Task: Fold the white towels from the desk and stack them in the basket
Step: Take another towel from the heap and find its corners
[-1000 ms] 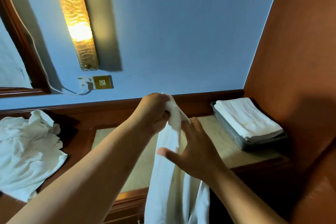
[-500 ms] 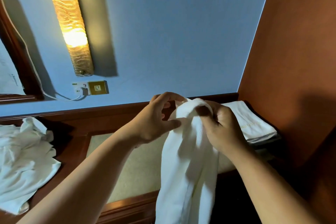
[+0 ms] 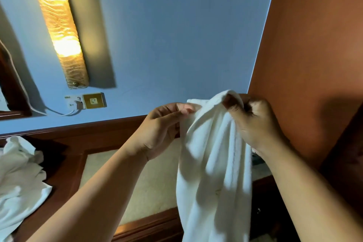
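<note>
Towels (image 3: 19,179) lie crumpled in a white heap at the left end of the surface (image 3: 137,188). Right of them, a single white towel (image 3: 214,173) hangs in long soft folds above the surface's front edge. The left hand (image 3: 163,129) pinches its upper corner between thumb and forefinger, and the right hand (image 3: 253,122) curls its fingers round the bunched top.

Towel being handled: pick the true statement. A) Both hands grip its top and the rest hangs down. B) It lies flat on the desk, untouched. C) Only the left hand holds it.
A: the left hand and the right hand both pinch the top of the white towel, which hangs below them.
</note>
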Demonstrator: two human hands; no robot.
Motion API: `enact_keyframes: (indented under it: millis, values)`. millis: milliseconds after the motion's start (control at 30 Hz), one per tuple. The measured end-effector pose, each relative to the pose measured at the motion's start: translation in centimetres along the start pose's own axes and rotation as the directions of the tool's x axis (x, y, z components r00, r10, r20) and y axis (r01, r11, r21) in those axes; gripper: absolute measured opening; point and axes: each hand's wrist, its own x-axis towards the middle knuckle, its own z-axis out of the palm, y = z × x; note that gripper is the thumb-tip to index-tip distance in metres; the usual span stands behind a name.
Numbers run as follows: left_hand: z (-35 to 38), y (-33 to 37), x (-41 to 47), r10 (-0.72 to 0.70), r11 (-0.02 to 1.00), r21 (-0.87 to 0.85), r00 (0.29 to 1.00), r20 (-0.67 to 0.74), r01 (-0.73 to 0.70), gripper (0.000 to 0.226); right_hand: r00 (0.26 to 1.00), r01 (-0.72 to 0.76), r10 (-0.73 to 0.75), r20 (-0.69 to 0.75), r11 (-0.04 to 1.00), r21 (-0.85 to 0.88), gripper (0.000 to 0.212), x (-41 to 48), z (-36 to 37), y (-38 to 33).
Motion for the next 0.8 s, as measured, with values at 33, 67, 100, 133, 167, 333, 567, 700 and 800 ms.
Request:
enact_keyframes:
  millis: [33, 67, 100, 133, 167, 333, 567, 700, 800]
  values:
    - [0.7, 0.4, 0.5, 0.026, 1.000, 0.018, 0.999, -0.040, -0.025, 0.011, 1.000, -0.018, 0.017, -0.011, 0.999, -0.029, 0.072, 0.0, -0.5, -0.1]
    - [1.6, 0.8, 0.9, 0.059, 0.998, 0.038, 0.996, -0.069, -0.057, 0.011, 0.999, -0.033, 0.032, -0.024, 0.998, -0.054, 0.068, 0.0, -1.1, -0.2]
    - [2.6, 1.4, 1.4, 0.100, 0.994, 0.060, 0.991, -0.094, -0.095, 0.012, 0.998, -0.042, 0.039, -0.046, 0.996, -0.073, 0.065, 0.0, -1.7, -0.2]
    - [3.6, 1.9, 1.8, 0.139, 0.989, 0.075, 0.984, -0.114, -0.131, 0.012, 0.997, -0.050, 0.045, -0.062, 0.995, -0.081, 0.061, -0.1, -2.2, -0.2]
    - [4.7, 2.5, 2.3, 0.168, 0.984, 0.078, 0.977, -0.133, -0.159, 0.011, 0.996, -0.048, 0.042, -0.075, 0.995, -0.083, 0.058, 0.0, -2.8, -0.2]
    - [8.7, 4.3, 4.0, 0.047, 0.999, 0.009, 0.978, -0.202, -0.046, 0.025, 0.997, -0.001, -0.003, -0.083, 0.999, -0.043, 0.045, 1.1, -5.5, 0.2]
    - [13.2, 4.8, 5.3, 0.071, 0.997, 0.057, 0.956, -0.285, -0.057, 0.010, 0.975, 0.112, -0.124, -0.185, 0.991, -0.076, 0.014, 0.9, -8.2, 1.9]
    - [16.1, 2.6, 5.3, 0.078, 0.996, 0.000, 0.920, -0.384, -0.084, 0.010, 0.954, 0.176, -0.182, -0.237, 0.983, -0.045, 0.017, -0.7, -10.1, 0.8]
    - [17.3, 1.1, 5.0, 0.076, 0.996, -0.018, 0.919, -0.388, -0.090, 0.011, 0.967, 0.191, -0.203, -0.153, 0.978, -0.088, 0.026, -0.7, -10.9, 0.4]
